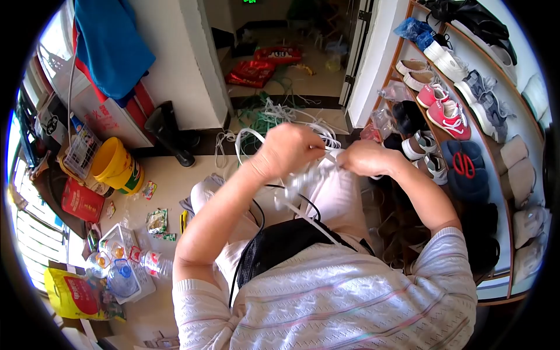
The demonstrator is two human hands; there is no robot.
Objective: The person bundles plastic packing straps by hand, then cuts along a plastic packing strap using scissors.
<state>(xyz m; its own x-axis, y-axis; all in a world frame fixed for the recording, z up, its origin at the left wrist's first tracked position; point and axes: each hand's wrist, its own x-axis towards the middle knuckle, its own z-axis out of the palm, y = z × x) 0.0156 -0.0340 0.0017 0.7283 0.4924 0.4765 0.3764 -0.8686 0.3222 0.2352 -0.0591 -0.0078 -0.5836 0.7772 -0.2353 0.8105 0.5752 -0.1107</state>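
My left hand (290,146) is closed, thumb and fingertips pinched together on a white plastic strap (332,156). Close by on its right, my right hand (367,158) pinches the same strap, so a short length runs between the two. Below them, over my lap, hangs a whitish bundle (306,179) smeared by motion; I cannot make out its exact form. A thin pale strip (312,220) trails from there towards my waist. Beyond my hands, a tangle of white and green straps (271,116) lies on the floor by the doorway.
A shoe rack (473,111) stands at the right, with red scissors (464,165) on one shelf. On the left are a yellow bucket (118,166), black boots (169,134), a white basket (129,239) with plastic bottles, and a yellow bag (76,294). Red bags (251,73) lie past the doorway.
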